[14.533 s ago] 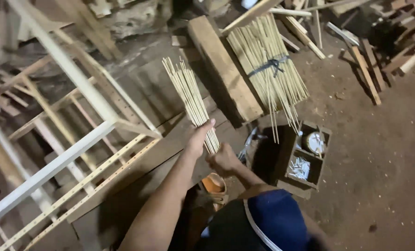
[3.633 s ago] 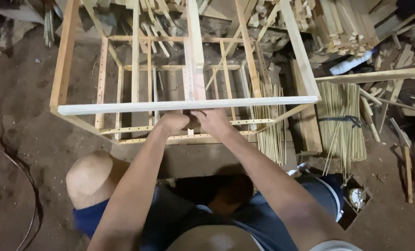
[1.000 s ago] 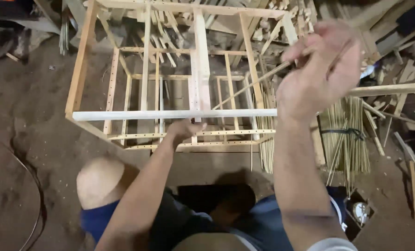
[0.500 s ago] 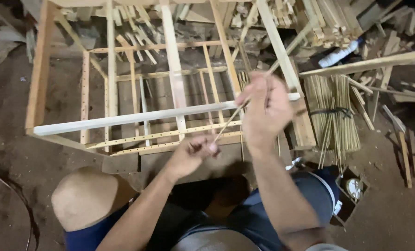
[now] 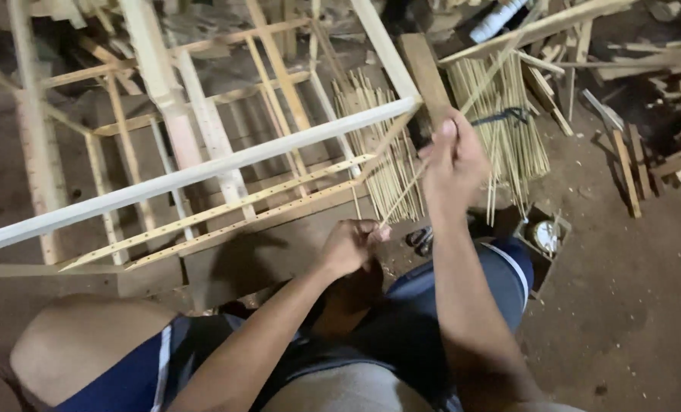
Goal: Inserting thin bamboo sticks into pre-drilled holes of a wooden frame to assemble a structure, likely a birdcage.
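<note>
pinching thin bamboo stick [image 5: 401, 191] both ends: my left hand [image 5: 349, 246] closed low, my right hand [image 5: 453, 156] closed high. stick now lowered beside wooden frame [image 5: 203, 172], nearing holed rail [image 5: 226, 210].

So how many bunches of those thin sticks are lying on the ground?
2: a tied bundle right of the dark plank, and a loose bunch behind the wooden frame. More may be hidden in the clutter.

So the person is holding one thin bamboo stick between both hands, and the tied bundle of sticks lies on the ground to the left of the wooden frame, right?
Not quite: the tied bundle lies to the right of the wooden frame, not the left, as the head view shows. The rest holds: the left hand and the right hand hold one thin bamboo stick between them.
</note>
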